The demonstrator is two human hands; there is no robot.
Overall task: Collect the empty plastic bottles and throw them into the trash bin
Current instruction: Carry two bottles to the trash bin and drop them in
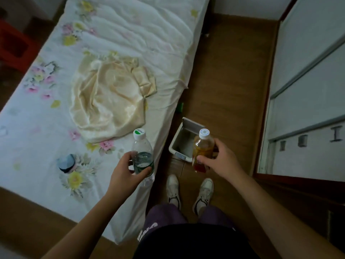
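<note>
The left hand [128, 171] grips a clear bottle [142, 156] beside the bed [130, 30]. The right hand [222, 161] holds an amber bottle [203, 146] over the open trash bin [193, 126].

a home bedroom, small and narrow. single bed [115, 53] with a wrinkled white floral-print sheet [37, 116] fills the left side, and a cream satin cloth [110, 98] (maybe a pillowcase or garment, cannot tell) lies crumpled on it. wood-look laminate floor [229, 86] runs in a strip beside the bed. sliding wardrobe doors [306, 94] with pale panels and grey rails stand on the right. a small white trash bin [182, 149] sits on the floor against the bed edge. a red plastic stool [15, 43] is at far left. dim indoor light, domestic clutter, no work gear.
</note>
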